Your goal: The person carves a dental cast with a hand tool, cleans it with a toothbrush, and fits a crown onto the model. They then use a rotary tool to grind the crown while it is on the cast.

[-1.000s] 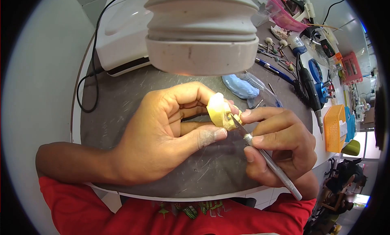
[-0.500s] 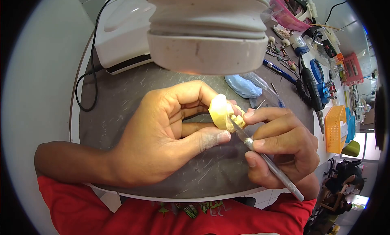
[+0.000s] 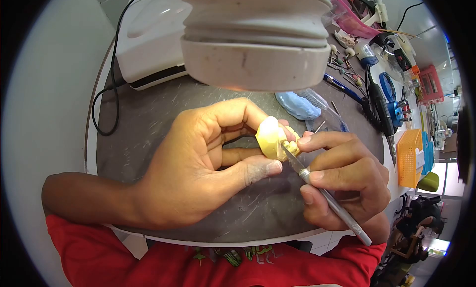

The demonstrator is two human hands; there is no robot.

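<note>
Between the thumb and fingers of my left hand (image 3: 203, 163) sits a yellow dental cast (image 3: 269, 139) with moulded teeth along its right side. My right hand (image 3: 349, 175) grips a silver craft knife (image 3: 339, 210) like a pen, its handle slanting down to the right. The blade's tip touches the cast, or lies very close to it, near the teeth. My right index fingertip is beside the cast's right edge. Part of the cast is hidden behind the left fingers.
A white ribbed extraction hose (image 3: 255, 59) hangs just above my hands. Behind them lies a blue putty-like lump (image 3: 297, 106). Right of it are several rotary burs (image 3: 352, 71), a black handpiece (image 3: 379, 108) and an orange basket (image 3: 409, 155). A white machine (image 3: 151, 39) stands back left.
Almost nothing differs. The cast and both hands have shifted very slightly, with the knife still held at the teeth.
</note>
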